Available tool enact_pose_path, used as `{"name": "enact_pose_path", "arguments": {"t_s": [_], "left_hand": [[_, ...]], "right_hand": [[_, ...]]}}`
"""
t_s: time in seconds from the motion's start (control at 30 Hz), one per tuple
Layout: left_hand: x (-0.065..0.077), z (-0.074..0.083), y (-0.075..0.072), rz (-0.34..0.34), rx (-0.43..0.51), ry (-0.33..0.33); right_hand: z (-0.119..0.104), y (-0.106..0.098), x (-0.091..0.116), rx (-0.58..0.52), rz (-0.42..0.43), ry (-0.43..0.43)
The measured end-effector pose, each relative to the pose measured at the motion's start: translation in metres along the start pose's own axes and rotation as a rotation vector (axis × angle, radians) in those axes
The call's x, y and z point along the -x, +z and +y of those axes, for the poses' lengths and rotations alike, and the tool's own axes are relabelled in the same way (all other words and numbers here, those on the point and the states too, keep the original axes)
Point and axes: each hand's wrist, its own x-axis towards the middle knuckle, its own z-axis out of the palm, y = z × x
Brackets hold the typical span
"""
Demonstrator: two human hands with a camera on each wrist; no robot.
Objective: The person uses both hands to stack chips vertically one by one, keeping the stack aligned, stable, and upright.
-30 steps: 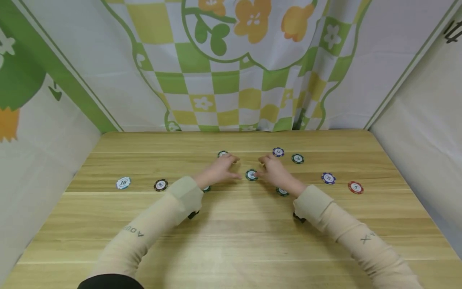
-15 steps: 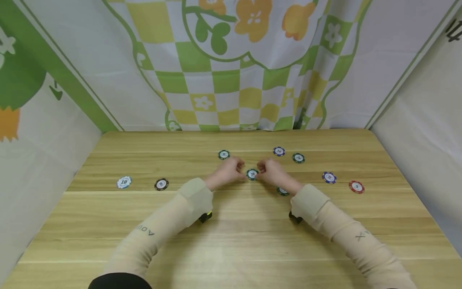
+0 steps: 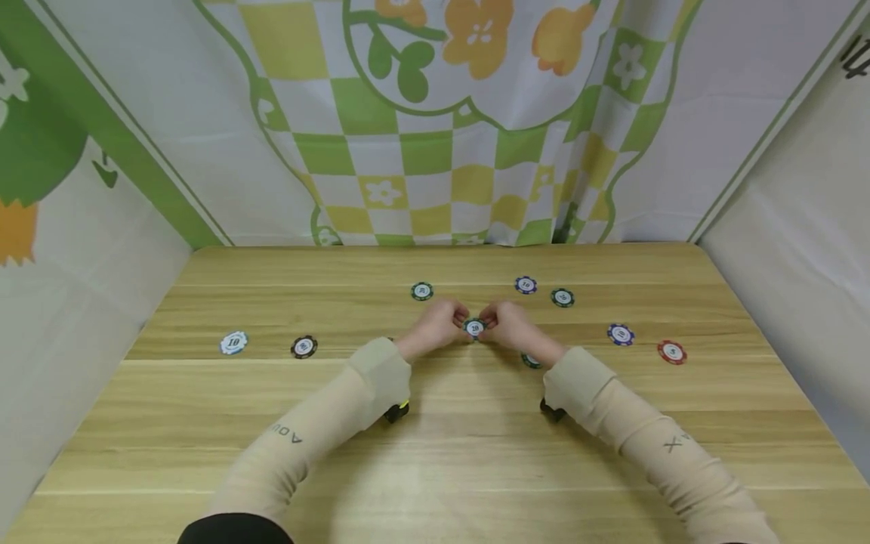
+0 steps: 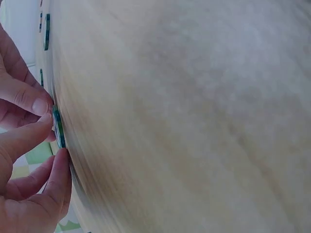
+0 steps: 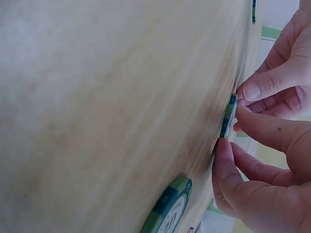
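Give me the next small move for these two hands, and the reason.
Probably raise the green 20 chip a little, both hands together and level: the left hand and right hand hold it by opposite sides, and the other chips lie apart from it. Whether it already clears the table is hard to tell.

Several poker chips (image 3: 422,291) on wooden tabletop (image 3: 469,468).
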Motion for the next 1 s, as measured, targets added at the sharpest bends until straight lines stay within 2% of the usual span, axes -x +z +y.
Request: {"name": "enact_pose_path", "arguments": {"t_s": [0.23,0.53,0.67,0.83,1.0], "left_hand": [[0.000,0.001,0.002,0.004,0.013,-0.001],[0.007,0.000,0.002,0.001,-0.067,0.033],[0.011,-0.001,0.002,-0.019,-0.097,0.050],[0.019,0.000,0.001,-0.055,-0.090,0.064],[0.026,-0.001,0.003,-0.066,-0.097,0.095]], "right_hand": [[-0.002,0.001,0.003,-0.023,-0.012,-0.008],[-0.005,0.005,0.009,0.018,-0.036,0.001],[-0.006,0.006,0.013,0.039,-0.041,-0.038],[-0.007,0.009,0.019,0.083,-0.047,-0.107],[-0.010,0.012,0.024,0.098,-0.043,-0.092]]}}
